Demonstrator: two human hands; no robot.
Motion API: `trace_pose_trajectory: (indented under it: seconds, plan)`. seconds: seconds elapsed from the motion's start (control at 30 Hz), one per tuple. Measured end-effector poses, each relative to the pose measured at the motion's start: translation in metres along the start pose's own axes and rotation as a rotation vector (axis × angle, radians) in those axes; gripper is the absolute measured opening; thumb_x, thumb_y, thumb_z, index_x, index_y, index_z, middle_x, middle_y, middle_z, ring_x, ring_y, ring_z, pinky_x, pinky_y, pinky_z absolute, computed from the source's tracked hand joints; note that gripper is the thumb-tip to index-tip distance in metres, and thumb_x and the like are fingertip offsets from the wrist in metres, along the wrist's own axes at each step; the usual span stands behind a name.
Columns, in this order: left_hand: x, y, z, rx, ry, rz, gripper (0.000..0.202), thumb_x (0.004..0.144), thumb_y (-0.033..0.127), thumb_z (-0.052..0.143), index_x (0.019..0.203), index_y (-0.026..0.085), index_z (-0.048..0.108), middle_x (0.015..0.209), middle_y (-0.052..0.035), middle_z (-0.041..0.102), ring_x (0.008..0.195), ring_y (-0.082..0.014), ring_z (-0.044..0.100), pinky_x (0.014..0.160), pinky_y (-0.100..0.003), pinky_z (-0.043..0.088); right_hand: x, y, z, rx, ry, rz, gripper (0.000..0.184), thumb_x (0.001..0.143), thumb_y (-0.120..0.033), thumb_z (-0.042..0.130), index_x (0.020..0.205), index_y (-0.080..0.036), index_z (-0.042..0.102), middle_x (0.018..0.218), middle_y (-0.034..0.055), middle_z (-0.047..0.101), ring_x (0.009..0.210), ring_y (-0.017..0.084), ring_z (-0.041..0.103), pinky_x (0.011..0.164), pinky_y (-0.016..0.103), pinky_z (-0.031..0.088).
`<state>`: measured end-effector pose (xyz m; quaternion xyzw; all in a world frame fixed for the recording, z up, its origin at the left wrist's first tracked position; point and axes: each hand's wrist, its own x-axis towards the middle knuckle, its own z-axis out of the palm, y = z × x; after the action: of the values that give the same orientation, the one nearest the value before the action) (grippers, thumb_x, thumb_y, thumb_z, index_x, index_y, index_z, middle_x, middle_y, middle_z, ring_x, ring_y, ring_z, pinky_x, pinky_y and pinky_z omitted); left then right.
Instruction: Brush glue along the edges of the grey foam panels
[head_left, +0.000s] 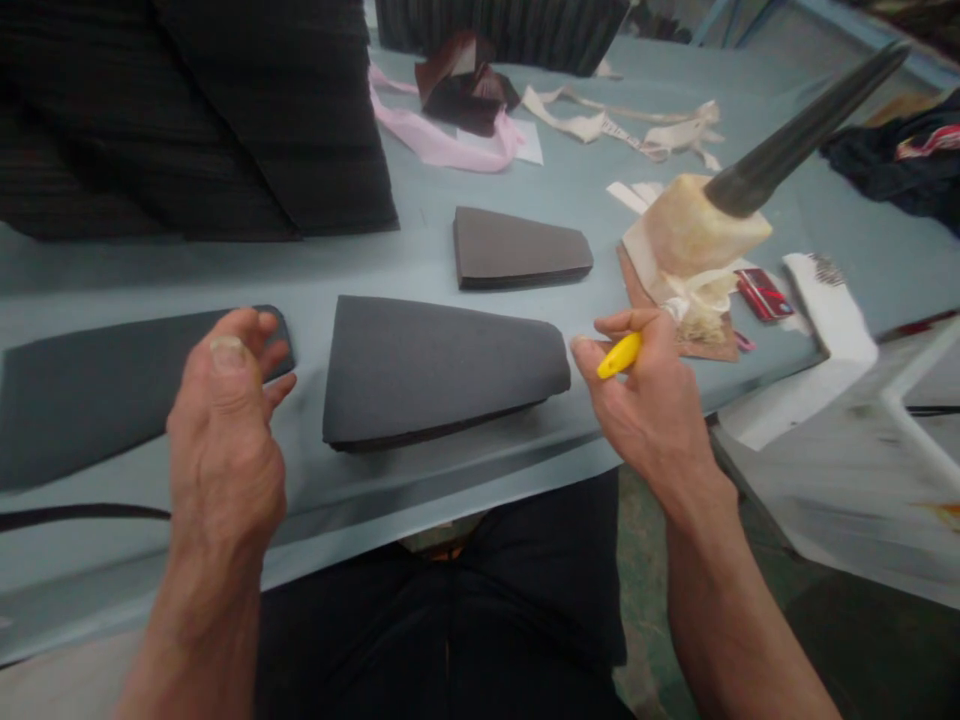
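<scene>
My left hand [229, 400] hovers over the right end of a long dark grey fabric piece [90, 390] at the left, fingers curled loosely with nothing held. My right hand [649, 390] is closed round a small yellow marker [619, 355], just right of a stack of dark grey wedge-shaped fabric pieces [435, 365] in the middle. A smaller stack of grey pieces [517, 247] lies further back on the pale blue table [420, 270].
A black pleated fabric pile [210, 110] fills the back left. Pink ribbon [442, 145], dark maroon cloth [461, 85] and cream strips [630, 125] lie at the back. A cream block with a dark spike [720, 215] stands right, beside a red object [761, 293]. The table edge runs close to my lap.
</scene>
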<state>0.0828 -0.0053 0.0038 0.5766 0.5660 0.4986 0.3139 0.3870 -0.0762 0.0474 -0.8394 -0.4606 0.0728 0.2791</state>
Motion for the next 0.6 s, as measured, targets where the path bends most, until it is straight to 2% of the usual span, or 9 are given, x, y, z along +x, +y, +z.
trace_pose_trajectory:
  seconds: [0.13,0.2,0.27,0.33,0.4,0.47,0.53,0.6]
  plan:
    - [0.011,0.002,0.007,-0.097,0.095,0.009,0.067,0.104,0.071,0.064,0.146,0.02,0.072,0.149,-0.0147,0.076,0.127,-0.0302,0.077,0.099,-0.042,0.065,-0.002,0.008,0.001,0.063,0.068,-0.076,0.035,0.1,-0.056,0.063,0.119,-0.028,0.055,0.114,0.0153,0.077,0.107,0.036,0.077,0.086,0.048,0.054]
    - [0.016,0.004,0.012,-0.088,0.159,0.045,0.054,0.104,0.06,0.064,0.137,0.019,0.075,0.136,-0.0119,0.081,0.114,-0.0248,0.079,0.088,-0.036,0.065,-0.004,0.011,0.002,0.13,0.071,-0.094,0.034,0.101,-0.056,0.063,0.119,-0.028,0.054,0.121,0.0169,0.078,0.114,0.035,0.078,0.087,0.048,0.057]
    - [0.021,0.009,0.017,-0.097,0.228,0.032,0.037,0.103,0.048,0.063,0.12,0.019,0.077,0.116,-0.0079,0.083,0.099,-0.0199,0.077,0.079,-0.031,0.063,-0.006,0.013,0.002,0.195,0.067,-0.099,0.034,0.102,-0.056,0.062,0.119,-0.028,0.054,0.128,0.0186,0.078,0.117,0.034,0.079,0.09,0.049,0.06]
    - [0.028,0.017,0.02,-0.144,0.289,-0.02,0.023,0.1,0.04,0.06,0.099,0.021,0.072,0.093,-0.0035,0.075,0.082,-0.0165,0.07,0.07,-0.029,0.059,-0.007,0.014,0.002,0.268,0.08,-0.123,0.033,0.103,-0.056,0.062,0.119,-0.028,0.053,0.134,0.0195,0.077,0.117,0.033,0.08,0.097,0.051,0.062]
    - [0.038,0.025,0.021,-0.248,0.329,-0.094,0.02,0.099,0.039,0.058,0.086,0.024,0.06,0.08,0.0001,0.06,0.071,-0.0151,0.061,0.064,-0.029,0.055,-0.007,0.013,0.002,0.358,0.106,-0.164,0.034,0.105,-0.058,0.06,0.118,-0.029,0.052,0.139,0.019,0.077,0.115,0.031,0.082,0.102,0.053,0.062]
    - [0.054,0.03,0.019,-0.384,0.341,-0.173,0.024,0.098,0.041,0.058,0.082,0.026,0.05,0.077,0.0023,0.046,0.067,-0.0139,0.052,0.062,-0.027,0.05,-0.006,0.012,0.002,0.453,0.13,-0.18,0.037,0.106,-0.065,0.057,0.115,-0.029,0.05,0.137,0.0173,0.079,0.109,0.029,0.083,0.102,0.052,0.064]
    - [0.074,0.032,0.017,-0.472,0.322,-0.227,0.031,0.098,0.046,0.061,0.081,0.027,0.042,0.076,0.0036,0.037,0.067,-0.0137,0.045,0.062,-0.026,0.047,-0.002,0.01,0.002,0.561,0.146,-0.148,0.044,0.106,-0.073,0.054,0.113,-0.029,0.049,0.127,0.0148,0.083,0.096,0.026,0.084,0.096,0.05,0.066]
    - [0.096,0.031,0.019,-0.47,0.331,-0.206,0.039,0.095,0.055,0.059,0.081,0.028,0.035,0.073,0.0041,0.029,0.065,-0.0149,0.039,0.061,-0.026,0.045,0.006,0.009,0.0,0.688,0.13,-0.096,0.05,0.105,-0.078,0.052,0.112,-0.029,0.049,0.111,0.0109,0.086,0.082,0.023,0.081,0.087,0.046,0.067]
